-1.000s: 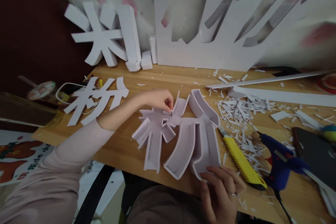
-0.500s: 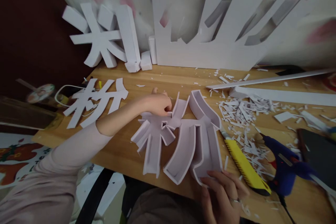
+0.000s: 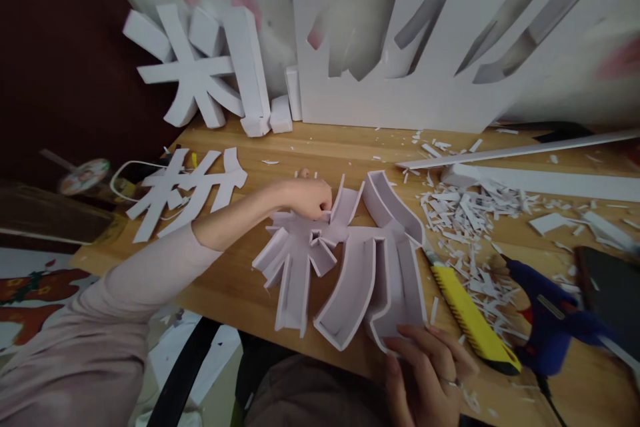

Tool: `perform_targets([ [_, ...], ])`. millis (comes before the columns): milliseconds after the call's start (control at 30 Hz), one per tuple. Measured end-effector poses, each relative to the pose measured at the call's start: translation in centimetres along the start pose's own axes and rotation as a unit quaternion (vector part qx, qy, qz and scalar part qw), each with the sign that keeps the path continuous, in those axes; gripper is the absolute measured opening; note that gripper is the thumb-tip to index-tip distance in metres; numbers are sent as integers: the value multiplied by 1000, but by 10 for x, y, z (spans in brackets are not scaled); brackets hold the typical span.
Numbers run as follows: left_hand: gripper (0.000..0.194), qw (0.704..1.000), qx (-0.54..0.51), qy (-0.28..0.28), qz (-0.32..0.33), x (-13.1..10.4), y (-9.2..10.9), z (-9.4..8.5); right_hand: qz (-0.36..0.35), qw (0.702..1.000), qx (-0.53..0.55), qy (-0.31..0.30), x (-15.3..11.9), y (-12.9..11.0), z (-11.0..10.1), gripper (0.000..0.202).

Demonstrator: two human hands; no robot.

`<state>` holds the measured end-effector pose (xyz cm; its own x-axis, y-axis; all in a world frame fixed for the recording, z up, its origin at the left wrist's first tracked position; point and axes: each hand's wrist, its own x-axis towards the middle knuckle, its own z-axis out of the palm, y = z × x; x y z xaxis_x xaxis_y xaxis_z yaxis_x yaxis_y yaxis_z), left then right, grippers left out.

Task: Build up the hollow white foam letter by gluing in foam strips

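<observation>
A hollow white foam board letter [image 3: 349,287], shaped like a Chinese character with raised side walls, lies open side up before me. My left hand [image 3: 311,199] reaches across to its upper left part, the fingers closed on a side strip [image 3: 326,215] at a stroke's edge; the fingertips are mostly hidden. At the lower right stroke, my right hand [image 3: 431,367] has its fingers over the wall and its thumb outside, holding the letter against the table. A yellow utility knife [image 3: 473,317] lies right of the letter, beside a blue glue gun [image 3: 545,320].
White foam scraps [image 3: 470,207] are heaped at the right, near long white strips [image 3: 555,181]. A flat cut-out character [image 3: 193,190] lies at the left. Behind stand a finished character [image 3: 195,70] and a large cut-out board [image 3: 390,103]. A dark flat object [image 3: 605,293] lies far right.
The view has shifted slightly, so everything sits a little further right. Both hands keep nearly the same places on the letter.
</observation>
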<state>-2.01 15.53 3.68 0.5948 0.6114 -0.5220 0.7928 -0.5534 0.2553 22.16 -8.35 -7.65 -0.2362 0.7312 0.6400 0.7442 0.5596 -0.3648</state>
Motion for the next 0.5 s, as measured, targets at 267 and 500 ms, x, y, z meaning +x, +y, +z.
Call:
perform_targets([
  [267, 30, 994, 20, -105, 7, 12, -1, -18, -4, 1000, 2, -10, 7, -3, -1, 12],
  [500, 24, 983, 12, -178, 34, 24, -6, -29, 13, 1000, 1, 13, 6, -4, 2, 10],
])
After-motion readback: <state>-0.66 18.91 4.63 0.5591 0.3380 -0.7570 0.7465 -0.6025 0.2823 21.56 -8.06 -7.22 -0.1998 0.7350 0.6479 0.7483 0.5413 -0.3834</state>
